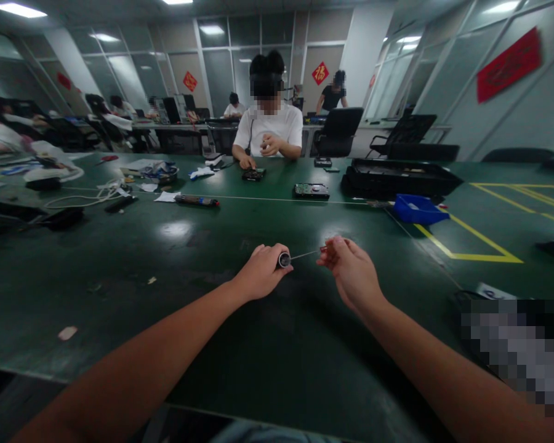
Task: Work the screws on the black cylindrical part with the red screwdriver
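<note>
Starting from the left, I get a white cable (111, 191) lying in loops on the green bench (240, 369), then a slim tool (196, 200) with a blue band, at ten o'clock from the hands. Next comes the left hand (264, 271), its fingers wrapped around a small cylinder (284, 260) held above the near middle of the bench. Its round, pale-rimmed end faces my camera, so its long axis seems to run toward my view; its far end is hidden. From beside it a thin rod (305, 254) points between two and three o'clock, nearly level across the gap; I cannot tell whether the two are joined. At the rod's tip sits the right hand (353, 271), fingers curled with thumb and forefinger close together; whether they pinch the tip or some small piece, I cannot tell. I judge this a fine fitting or handling step at the tip, calling for a steady left grip and small right-finger adjustments. Beyond, a drive-like unit (311, 191) lies at one o'clock from the cylinder, and a blue bin (418, 210) at two.
</note>
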{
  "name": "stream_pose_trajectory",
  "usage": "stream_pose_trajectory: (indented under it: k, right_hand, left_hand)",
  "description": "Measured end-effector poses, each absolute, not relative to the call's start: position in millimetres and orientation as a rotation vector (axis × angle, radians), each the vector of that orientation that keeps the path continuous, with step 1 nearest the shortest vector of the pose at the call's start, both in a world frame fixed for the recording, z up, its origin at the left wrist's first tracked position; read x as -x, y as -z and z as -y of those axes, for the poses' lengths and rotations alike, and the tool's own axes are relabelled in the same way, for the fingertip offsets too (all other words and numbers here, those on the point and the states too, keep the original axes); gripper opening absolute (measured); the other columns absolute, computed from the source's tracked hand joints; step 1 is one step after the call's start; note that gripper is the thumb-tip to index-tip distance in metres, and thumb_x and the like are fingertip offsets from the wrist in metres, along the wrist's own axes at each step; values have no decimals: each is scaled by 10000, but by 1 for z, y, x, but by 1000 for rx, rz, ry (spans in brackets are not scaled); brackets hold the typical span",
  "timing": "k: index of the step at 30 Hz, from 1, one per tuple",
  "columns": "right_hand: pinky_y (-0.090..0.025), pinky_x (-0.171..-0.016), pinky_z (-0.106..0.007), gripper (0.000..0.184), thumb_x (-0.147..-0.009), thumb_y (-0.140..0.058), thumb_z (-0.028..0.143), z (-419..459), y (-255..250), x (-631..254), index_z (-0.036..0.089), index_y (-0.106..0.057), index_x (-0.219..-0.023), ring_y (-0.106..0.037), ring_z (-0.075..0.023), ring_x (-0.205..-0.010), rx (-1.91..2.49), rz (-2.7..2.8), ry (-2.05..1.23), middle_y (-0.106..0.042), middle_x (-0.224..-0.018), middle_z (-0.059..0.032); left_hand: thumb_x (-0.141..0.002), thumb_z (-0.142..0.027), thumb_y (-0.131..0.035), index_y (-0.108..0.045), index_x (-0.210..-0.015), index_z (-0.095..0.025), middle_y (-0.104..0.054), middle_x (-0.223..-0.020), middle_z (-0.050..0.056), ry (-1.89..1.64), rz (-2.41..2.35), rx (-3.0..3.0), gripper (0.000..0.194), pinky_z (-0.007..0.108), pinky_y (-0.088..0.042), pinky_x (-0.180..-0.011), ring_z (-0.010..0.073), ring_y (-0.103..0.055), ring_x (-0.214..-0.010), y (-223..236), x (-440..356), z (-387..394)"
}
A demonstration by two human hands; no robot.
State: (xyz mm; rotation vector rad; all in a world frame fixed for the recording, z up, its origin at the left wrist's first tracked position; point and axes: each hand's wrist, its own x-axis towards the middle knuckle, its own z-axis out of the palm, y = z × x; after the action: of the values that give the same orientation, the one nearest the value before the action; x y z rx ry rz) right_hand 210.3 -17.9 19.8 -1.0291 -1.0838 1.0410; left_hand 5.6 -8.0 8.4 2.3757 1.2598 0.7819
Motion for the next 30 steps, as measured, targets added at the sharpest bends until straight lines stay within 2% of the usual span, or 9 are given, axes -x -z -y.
stream_pose_trajectory:
  k: [6,15,25,30]
  right_hand:
    - [-539,-723,-359,264,-943,-536,449,27,-25,-209,198,-616,-943,-640,-167,-720,1077,1284,-790,-652,-811,-31]
    - [-487,-696,-336,213,-993,-439,372,44,-41,-208,210,-576,-969,-680,-194,-747,1198,1741,-381,-703,-809,-44]
    - [-470,-657,-330,189,-985,-424,315,44,-47,-210,190,-565,-983,-673,-206,-732,1226,1960,-173,-696,-816,-71]
    - [-470,-660,-327,179,-966,-503,370,44,-46,-212,204,-568,-976,-660,-199,-724,1255,1837,-118,-679,-811,-53]
  left_hand:
    - [-918,-304,-592,-531,-1028,-205,-613,-934,31,-770,-1260,-2361,160,449,-413,-958,220,-564,-901,-4,-5,7]
    - [-907,-302,-607,-537,-1036,-220,-643,-989,32,-681,-1270,-2452,169,533,-349,-1049,242,-576,-954,-2,-3,5]
    - [-918,-280,-583,-539,-1050,-228,-658,-1046,33,-595,-1288,-2461,149,546,-343,-1036,259,-590,-1014,3,-1,2]
    - [-923,-282,-577,-546,-1013,-224,-651,-966,19,-623,-1325,-2428,112,529,-369,-1004,245,-591,-942,0,0,2]
